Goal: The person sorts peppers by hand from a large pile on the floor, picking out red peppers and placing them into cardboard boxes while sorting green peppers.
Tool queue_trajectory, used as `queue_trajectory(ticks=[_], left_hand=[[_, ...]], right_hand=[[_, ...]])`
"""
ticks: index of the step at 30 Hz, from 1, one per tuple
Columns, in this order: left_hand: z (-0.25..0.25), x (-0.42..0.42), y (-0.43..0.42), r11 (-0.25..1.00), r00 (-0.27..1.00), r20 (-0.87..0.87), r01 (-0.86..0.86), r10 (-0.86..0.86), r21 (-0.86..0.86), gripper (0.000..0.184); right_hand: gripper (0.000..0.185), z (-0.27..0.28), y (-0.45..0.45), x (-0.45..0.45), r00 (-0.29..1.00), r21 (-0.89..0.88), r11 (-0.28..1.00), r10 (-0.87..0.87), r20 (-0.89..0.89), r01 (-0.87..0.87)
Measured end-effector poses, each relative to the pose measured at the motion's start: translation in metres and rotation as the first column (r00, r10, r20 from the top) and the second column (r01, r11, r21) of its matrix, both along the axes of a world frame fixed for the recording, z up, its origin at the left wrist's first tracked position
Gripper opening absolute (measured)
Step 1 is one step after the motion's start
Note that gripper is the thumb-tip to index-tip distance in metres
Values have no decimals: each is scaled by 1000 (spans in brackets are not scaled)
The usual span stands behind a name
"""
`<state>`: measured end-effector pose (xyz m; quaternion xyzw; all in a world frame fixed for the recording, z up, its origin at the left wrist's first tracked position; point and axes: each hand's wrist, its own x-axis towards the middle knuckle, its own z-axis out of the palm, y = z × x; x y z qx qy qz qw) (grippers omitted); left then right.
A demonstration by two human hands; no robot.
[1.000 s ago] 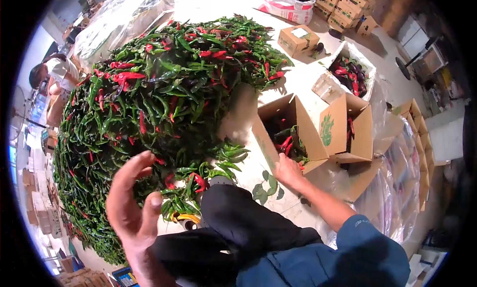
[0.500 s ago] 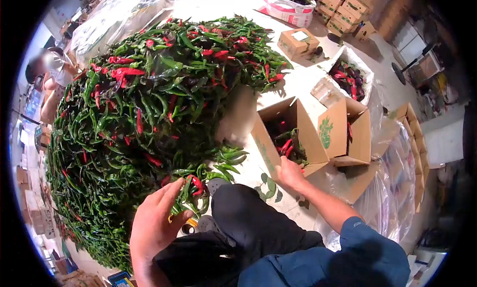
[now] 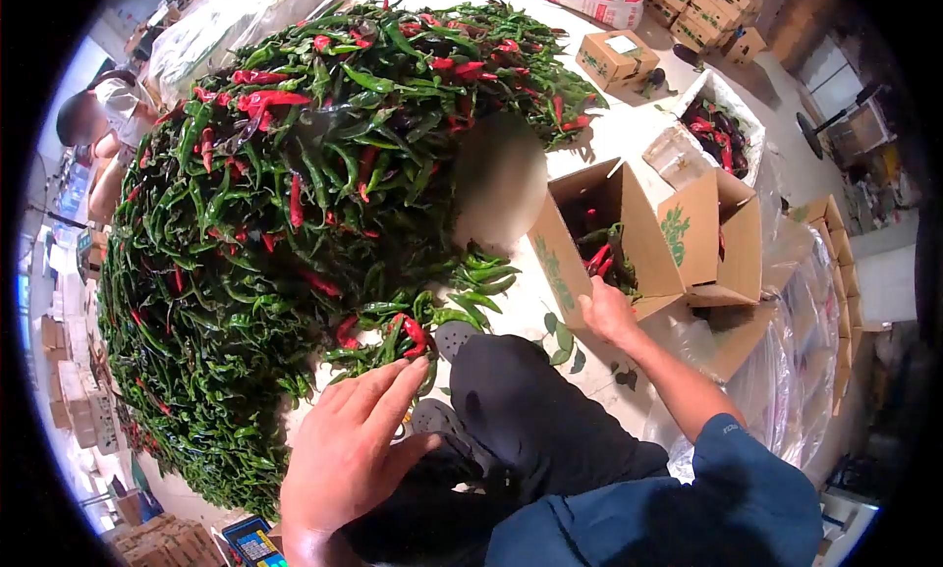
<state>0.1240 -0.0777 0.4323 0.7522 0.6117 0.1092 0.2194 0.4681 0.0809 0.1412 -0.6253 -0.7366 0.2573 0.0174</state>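
My left hand (image 3: 356, 441) is held above my lap with its fingers stretched out and the thumb apart, and nothing is in it. Just past its fingertips, red and green chili peppers (image 3: 413, 337) lie at the foot of a large pepper heap (image 3: 285, 204). My right hand (image 3: 607, 312) is closed at the near rim of an open cardboard box (image 3: 640, 228). Its fingertips are partly hidden there. Red and green peppers (image 3: 599, 259) lie inside that box, close to the fingers.
A second open box (image 3: 692, 238) stands beside the first. Behind it, a white foam box (image 3: 754, 140) holds red peppers and dark produce. A closed carton (image 3: 617, 58) sits farther back. Clear plastic sheeting (image 3: 776, 371) lies at right. Another person (image 3: 116, 110) is beyond the heap.
The whole view has shifted, so the scene sits farther right and higher. My left hand has moved a little right and back toward my body. The right hand stays at the box rim.
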Motion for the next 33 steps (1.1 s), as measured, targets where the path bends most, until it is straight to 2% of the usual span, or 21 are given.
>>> queue_trajectory(ticks=[5, 15, 18, 22, 33], left_hand=[[0, -4, -4, 1000, 1000, 10, 4, -3, -14, 69], [-1, 2, 0, 1000, 999, 54, 3, -2, -23, 70], [-2, 6, 1, 1000, 998, 55, 10, -10, -6, 70], [-8, 5, 1, 998, 998, 31, 48, -47, -39, 65], [-16, 7, 3, 998, 997, 75, 22, -18, -54, 66]], right_hand=[[32, -3, 0, 2, 1000, 52, 998, 19, 8, -20], [35, 6, 4, -1, 997, -64, 998, -8, 83, 13], [35, 3, 3, 0, 999, -44, 999, 0, 37, 1], [35, 8, 4, -1, 999, -69, 998, -3, 46, 6], [34, 14, 3, -4, 999, -46, 999, 3, 45, -1]])
